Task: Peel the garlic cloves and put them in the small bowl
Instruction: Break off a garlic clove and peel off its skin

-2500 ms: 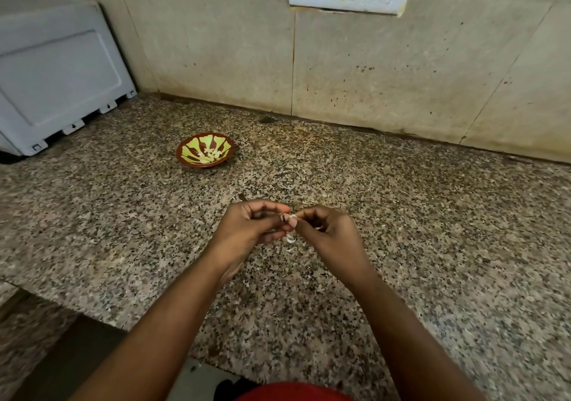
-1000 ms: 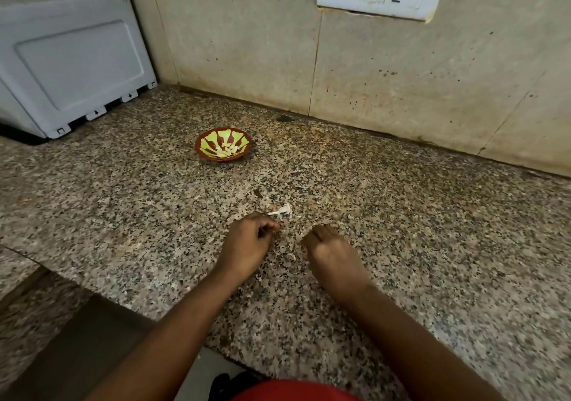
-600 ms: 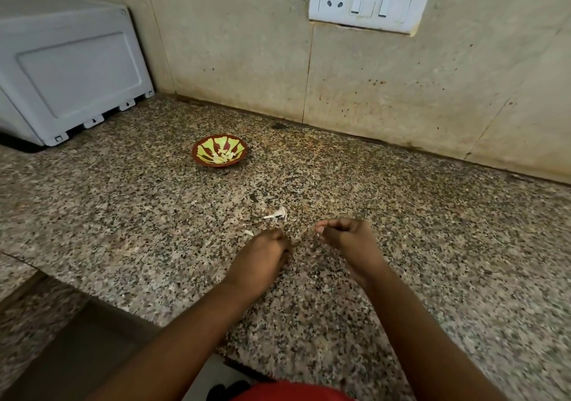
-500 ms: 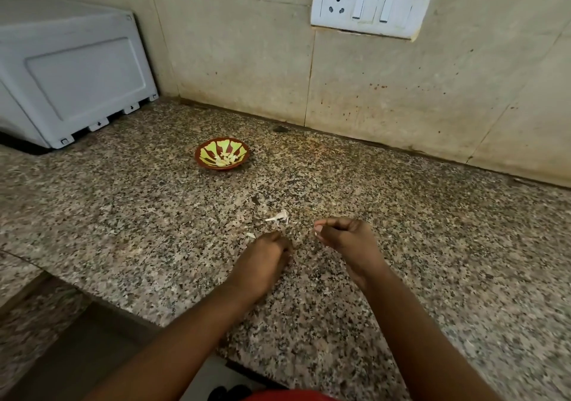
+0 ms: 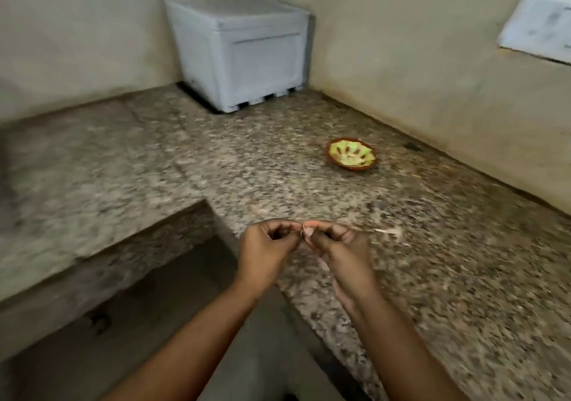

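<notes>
My left hand (image 5: 268,247) and my right hand (image 5: 343,247) meet above the front edge of the granite counter (image 5: 432,246). Between their fingertips they pinch a small pale garlic clove (image 5: 306,231), mostly hidden by the fingers. The small bowl (image 5: 351,154), brown outside with a yellow-green pattern inside, stands on the counter beyond and to the right of the hands. A white scrap of garlic peel (image 5: 390,231) lies on the counter just right of my right hand. The frame is blurred.
A white box-shaped appliance (image 5: 244,51) stands in the back corner. A white switch plate (image 5: 537,26) is on the right wall. The counter turns left in an L, with a dark open gap (image 5: 154,323) below its front edge.
The view has swung left, so the bowl now lies to the right. Both hands have lifted off the counter and come together on a clove; the peel scrap stays on the counter.
</notes>
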